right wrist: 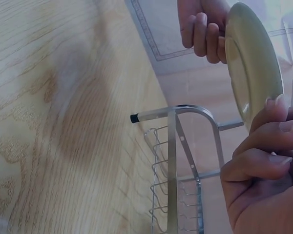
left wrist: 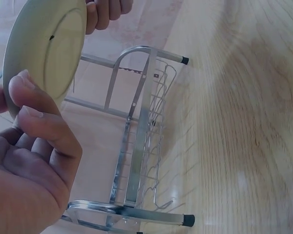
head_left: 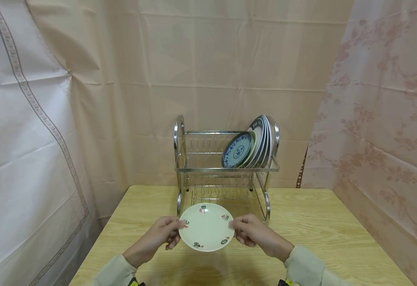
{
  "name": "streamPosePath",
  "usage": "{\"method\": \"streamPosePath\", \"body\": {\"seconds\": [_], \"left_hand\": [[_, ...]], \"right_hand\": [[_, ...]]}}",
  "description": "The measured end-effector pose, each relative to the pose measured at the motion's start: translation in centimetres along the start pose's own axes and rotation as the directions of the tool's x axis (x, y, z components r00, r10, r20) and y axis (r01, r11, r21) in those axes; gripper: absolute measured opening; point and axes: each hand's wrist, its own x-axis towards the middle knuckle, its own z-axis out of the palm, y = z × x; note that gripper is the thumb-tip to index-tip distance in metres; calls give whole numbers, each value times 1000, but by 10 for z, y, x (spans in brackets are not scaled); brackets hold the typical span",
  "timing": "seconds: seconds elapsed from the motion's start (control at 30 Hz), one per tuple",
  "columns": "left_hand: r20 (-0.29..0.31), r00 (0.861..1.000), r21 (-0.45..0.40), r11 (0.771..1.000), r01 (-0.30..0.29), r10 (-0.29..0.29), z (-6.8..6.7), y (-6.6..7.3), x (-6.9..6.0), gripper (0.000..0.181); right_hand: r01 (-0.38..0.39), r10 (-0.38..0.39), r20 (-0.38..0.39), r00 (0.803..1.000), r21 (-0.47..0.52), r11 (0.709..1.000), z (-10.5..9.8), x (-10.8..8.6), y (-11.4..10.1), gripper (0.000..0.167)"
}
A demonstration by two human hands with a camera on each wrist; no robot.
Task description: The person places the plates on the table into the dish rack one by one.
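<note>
A pale cream plate [head_left: 206,228] with small red and dark motifs round its rim is held up between both hands, above the table. My left hand [head_left: 165,234] pinches its left edge, thumb on the face and fingers behind. On the opposite edge my right hand [head_left: 256,234] pinches it the same way. Both wrist views show the plain underside of the plate [left wrist: 49,44], raised off the wood, with fingers curled at its edge. Behind it stands a two-tier metal dish rack [head_left: 226,169]; the plate hides a little of its lower front.
Several plates lean at the right end of the rack's upper tier, a blue-patterned plate [head_left: 238,150] foremost. The rack's lower tier [head_left: 215,192] shows bare wires. A wooden table [head_left: 312,230] carries the rack near its back edge. Curtains [head_left: 212,59] hang behind and at both sides.
</note>
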Motion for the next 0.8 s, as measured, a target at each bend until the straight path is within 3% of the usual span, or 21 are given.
{"method": "streamPosePath", "body": {"seconds": [0.33, 0.57, 0.8], "left_hand": [[0, 1000, 84, 996, -4, 4, -10, -1, 8, 36], [-89, 995, 108, 993, -38, 48, -28, 9, 12, 47], [-186, 974, 116, 987, -110, 130, -35, 30, 19, 50]], "right_hand": [[10, -16, -99, 995, -58, 998, -6, -1, -1, 31], [-2, -10, -146, 989, -81, 997, -14, -8, -6, 31], [7, -26, -174, 984, -107, 994, -19, -12, -8, 30]]}}
